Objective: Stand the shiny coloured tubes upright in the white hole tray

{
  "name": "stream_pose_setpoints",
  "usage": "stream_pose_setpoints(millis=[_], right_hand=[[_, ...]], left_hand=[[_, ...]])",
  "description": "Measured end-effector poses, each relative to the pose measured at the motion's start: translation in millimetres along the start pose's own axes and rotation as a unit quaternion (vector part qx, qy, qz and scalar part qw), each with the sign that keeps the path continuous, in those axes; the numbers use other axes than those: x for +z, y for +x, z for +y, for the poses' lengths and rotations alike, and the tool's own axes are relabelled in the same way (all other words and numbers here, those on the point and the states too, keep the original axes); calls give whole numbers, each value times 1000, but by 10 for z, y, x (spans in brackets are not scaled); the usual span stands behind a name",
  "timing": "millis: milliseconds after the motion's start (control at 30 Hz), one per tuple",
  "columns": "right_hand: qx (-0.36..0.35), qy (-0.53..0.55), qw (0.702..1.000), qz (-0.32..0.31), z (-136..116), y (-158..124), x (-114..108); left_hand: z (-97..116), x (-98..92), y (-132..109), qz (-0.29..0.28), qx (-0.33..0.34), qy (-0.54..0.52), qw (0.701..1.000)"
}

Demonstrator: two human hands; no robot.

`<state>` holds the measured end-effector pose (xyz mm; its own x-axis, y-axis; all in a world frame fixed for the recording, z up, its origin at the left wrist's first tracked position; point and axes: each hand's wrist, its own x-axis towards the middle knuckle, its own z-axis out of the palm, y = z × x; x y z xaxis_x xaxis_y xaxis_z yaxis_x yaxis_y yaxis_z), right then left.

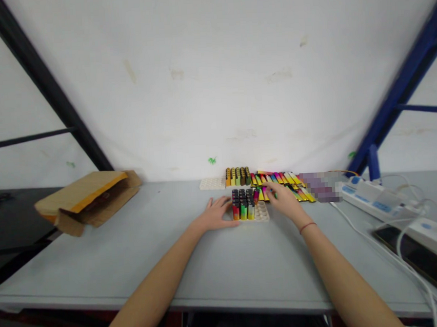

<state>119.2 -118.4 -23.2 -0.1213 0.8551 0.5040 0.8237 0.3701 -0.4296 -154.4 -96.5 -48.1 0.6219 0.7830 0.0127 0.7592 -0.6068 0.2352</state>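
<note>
A pale tray (262,213) with round holes stands on the table, its left part filled with upright lighters (243,206) in red, green and yellow with dark tops. My left hand (217,215) rests at the tray's left side, fingers spread, thumb along the front edge. Just behind the tray's bare right part, my right hand (281,199) has its fingers bent round the end of a lighter among the lying ones; the fingers partly hide it. Loose colourful lighters (283,178) lie side by side in two rows behind and beside this hand.
Against the wall are a second tray (212,184) and a block of upright lighters (237,176). An open cardboard box (92,197) lies at left. On the right are a power strip (374,201), white cables (357,229) and a dark phone-like slab (417,253).
</note>
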Motion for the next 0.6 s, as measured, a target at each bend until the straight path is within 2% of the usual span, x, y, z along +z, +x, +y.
stream_pose_setpoints(millis=[100,167,233,400,467,533,600], right_hand=[[77,-59,995,27,113,6,-154],[103,-74,991,30,155,7,-217],[104,-79,991,15,159,-1,-226],[73,-88,990,-78,80,-46,-76],[72,-80,990,-91,19,-42,-71],[70,-42,994,-65,-59,-21,-188],[66,34,997,12,-133,-9,-441]], left_hand=[[13,-30,-9,-5,1,-2,1000],[13,-48,-13,-10,2,-1,1000],[13,-60,-17,-11,3,0,1000],[31,-39,-10,-20,-5,-2,1000],[16,-49,-6,-24,-3,-7,1000],[-21,-135,-26,-30,-13,-22,999],[-56,-340,-103,-18,-39,-58,997]])
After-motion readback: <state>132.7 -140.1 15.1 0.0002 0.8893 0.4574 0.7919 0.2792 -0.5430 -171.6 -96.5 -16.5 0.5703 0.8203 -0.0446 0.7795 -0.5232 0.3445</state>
